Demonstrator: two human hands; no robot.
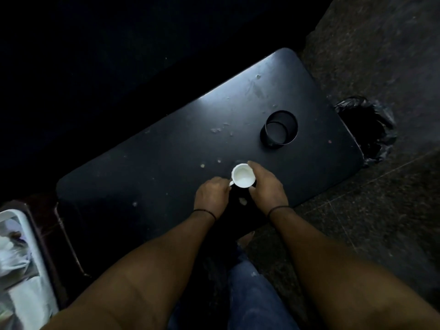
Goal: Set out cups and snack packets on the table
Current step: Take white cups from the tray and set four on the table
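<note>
Dark table (166, 148) across frame centre, crumb-strewn. White cup (243, 175) lower centre, near front edge; could tip off if nudged. Left hand (212, 196) pinching handle, right hand (266, 186) curled round body. No packets visible.

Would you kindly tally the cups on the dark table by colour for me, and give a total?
Small white ceramic cup, gripped by the left hand at its handle and the right hand round its side: 1
Black cylindrical cup, standing apart, further along the dark table: 1
Total: 2
</note>
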